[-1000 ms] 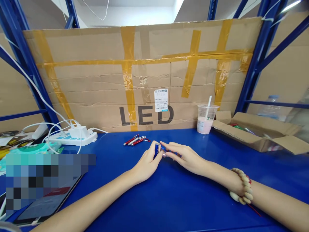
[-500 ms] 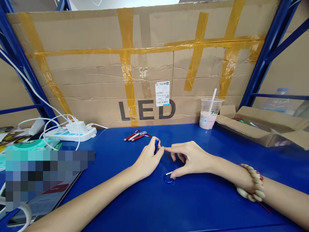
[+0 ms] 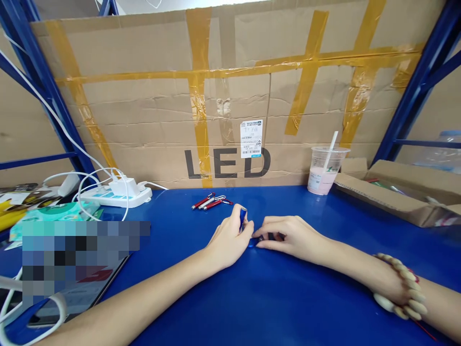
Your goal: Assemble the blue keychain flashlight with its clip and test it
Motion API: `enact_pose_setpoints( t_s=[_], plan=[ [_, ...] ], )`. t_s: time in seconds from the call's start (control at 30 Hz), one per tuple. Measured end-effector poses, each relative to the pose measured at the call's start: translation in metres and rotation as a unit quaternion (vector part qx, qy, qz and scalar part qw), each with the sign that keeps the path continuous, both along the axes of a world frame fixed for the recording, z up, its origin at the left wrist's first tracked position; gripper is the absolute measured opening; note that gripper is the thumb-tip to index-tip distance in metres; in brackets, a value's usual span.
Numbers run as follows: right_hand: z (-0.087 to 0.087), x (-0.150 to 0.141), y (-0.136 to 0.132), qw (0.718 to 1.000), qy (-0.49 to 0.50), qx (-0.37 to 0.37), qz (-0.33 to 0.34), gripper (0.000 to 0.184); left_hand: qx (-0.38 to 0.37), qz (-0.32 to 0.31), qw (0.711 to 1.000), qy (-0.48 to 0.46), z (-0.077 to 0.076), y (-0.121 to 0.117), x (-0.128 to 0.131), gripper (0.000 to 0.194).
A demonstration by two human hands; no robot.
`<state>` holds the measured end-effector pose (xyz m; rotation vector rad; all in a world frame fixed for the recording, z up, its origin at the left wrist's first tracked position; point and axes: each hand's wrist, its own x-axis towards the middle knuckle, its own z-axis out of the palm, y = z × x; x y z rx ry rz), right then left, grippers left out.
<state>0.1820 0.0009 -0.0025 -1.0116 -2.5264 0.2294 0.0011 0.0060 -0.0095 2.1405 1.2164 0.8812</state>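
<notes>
A small blue tube, which looks like a keychain flashlight [image 3: 243, 217], stands nearly upright in my left hand [image 3: 226, 238], closed around it. Only its upper part shows between thumb and fingers. Just to the right, a blue carabiner [image 3: 252, 242] is pinched between the thumb and fingers of my right hand [image 3: 293, 235]. The carabiner lies close below the left fingertips; whether it is joined to the tube is hidden. Behind the left hand, several red and silver keychain flashlights with carabiners [image 3: 212, 203] lie in a small group on the blue table [image 3: 230, 298].
A white power strip [image 3: 140, 198] with looping cables stands at the left, near a dark tablet-like device [image 3: 104, 283]. At the right back are a plastic cup [image 3: 324, 168] with pink drink and an open cardboard box [image 3: 389, 197]. A large cardboard sheet [image 3: 154, 120] walls the back.
My right thumb and fingers have closed on the carabiner and lifted it toward my left hand. The left hand keeps its hold on the blue tube. The view has shifted slightly left.
</notes>
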Motion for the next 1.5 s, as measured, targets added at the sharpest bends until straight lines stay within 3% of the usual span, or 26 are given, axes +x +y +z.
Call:
enact_pose_setpoints(
  t_s=[0.2,0.3,0.4,0.63,0.8,1.0,1.2,1.5],
  plan=[
    [-0.003,0.001,0.005,0.994,0.001,0.002,-0.111,0.015,0.001,0.062,0.998,0.004,-0.004,0.006,-0.001,0.006],
    [-0.002,0.001,0.004,0.991,0.005,0.001,-0.134,0.019,-0.009,0.070,0.997,0.021,-0.007,0.009,-0.001,0.008],
    [-0.002,0.002,0.006,0.992,-0.001,-0.005,-0.126,0.025,-0.002,0.068,0.998,0.015,-0.007,0.010,-0.001,0.008],
    [-0.003,0.003,0.009,0.994,0.032,-0.013,-0.105,0.019,-0.006,0.048,0.997,-0.060,0.000,0.006,0.002,0.008],
    [-0.001,-0.001,0.005,0.989,0.098,0.009,-0.109,0.021,0.017,-0.018,0.998,-0.063,0.005,-0.001,0.002,0.008],
    [0.001,-0.001,0.006,0.963,0.236,-0.032,-0.126,0.025,0.032,-0.096,0.995,-0.013,0.007,-0.005,0.001,0.009],
    [0.005,-0.002,0.004,0.922,0.364,-0.065,-0.117,0.026,0.035,-0.088,0.995,0.028,0.006,-0.005,0.000,0.015],
    [0.002,-0.004,0.004,0.904,0.369,-0.194,-0.093,0.026,0.026,-0.079,0.992,0.093,0.006,-0.008,0.001,0.017]
  ],
)
